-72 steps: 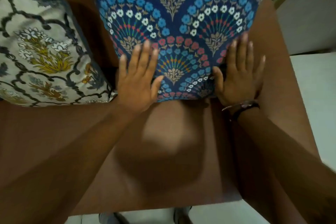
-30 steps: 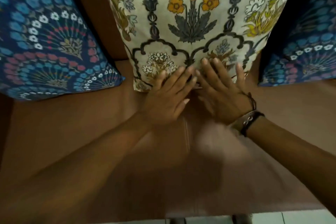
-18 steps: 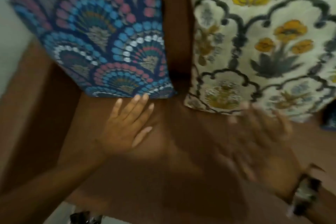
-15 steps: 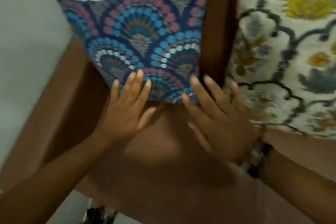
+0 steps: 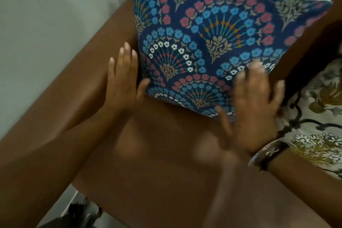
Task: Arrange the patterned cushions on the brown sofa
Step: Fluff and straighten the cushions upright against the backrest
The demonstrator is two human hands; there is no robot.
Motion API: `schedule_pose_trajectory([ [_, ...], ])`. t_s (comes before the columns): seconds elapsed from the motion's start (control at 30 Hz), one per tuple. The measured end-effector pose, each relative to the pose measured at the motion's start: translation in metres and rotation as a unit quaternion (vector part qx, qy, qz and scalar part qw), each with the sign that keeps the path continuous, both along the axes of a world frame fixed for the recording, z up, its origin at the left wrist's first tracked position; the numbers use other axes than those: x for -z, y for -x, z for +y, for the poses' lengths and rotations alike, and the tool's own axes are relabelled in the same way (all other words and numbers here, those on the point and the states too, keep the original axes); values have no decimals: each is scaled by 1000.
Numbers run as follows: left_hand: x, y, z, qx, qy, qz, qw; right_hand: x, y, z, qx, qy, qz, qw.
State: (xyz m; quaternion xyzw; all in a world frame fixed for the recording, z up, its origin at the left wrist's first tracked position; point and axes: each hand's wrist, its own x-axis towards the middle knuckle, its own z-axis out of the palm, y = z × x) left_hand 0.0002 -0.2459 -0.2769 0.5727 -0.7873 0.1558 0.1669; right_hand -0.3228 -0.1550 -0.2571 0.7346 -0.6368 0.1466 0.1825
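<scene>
A blue cushion (image 5: pixel 218 42) with red, blue and white fan-shaped flower patterns leans upright against the back of the brown sofa (image 5: pixel 157 163), at its left end. My left hand (image 5: pixel 123 79) lies flat, fingers apart, against the cushion's left edge. My right hand (image 5: pixel 255 105), blurred by motion, rests flat with spread fingers on the cushion's lower right corner. Neither hand grips the fabric. A cream cushion (image 5: pixel 318 126) with dark arches and yellow flowers stands to the right, partly cut off by the frame.
The sofa's left armrest (image 5: pixel 77 102) runs along a pale wall (image 5: pixel 46 24). A bracelet and a dark strap sit on my right wrist (image 5: pixel 268 152). A strip of light floor and a dark object (image 5: pixel 79 214) show below the seat's front edge.
My view has swung from the right blue cushion, past the cream one, to the left blue cushion. My hands have spread from its bottom edge to its left side and lower right corner.
</scene>
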Motion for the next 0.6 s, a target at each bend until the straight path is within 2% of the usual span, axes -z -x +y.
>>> schedule_pose_trajectory([
  [0.1, 25, 23, 16, 162, 53, -97, 981, 16, -46, -1, -189, -27, 81, 978],
  [0.17, 44, 36, 18, 218, 69, -153, 961, 28, -59, -17, -196, -52, 132, 970],
  [0.27, 67, 30, 10, 223, 34, -210, 951, 43, -39, -32, -164, -80, 231, 956],
  [0.3, 71, 25, 10, 212, 16, -222, 952, 45, -28, -28, -160, -86, 235, 955],
  [0.43, 66, 3, 35, 163, -19, -214, 963, 30, 20, 15, -147, -106, 138, 974],
  [0.53, 24, -17, 39, 93, -2, -84, 992, -20, 43, 15, -96, -59, 51, 992],
  [0.6, -23, -21, 14, 80, 32, -19, 996, -66, 49, -16, -83, -23, 11, 996],
])
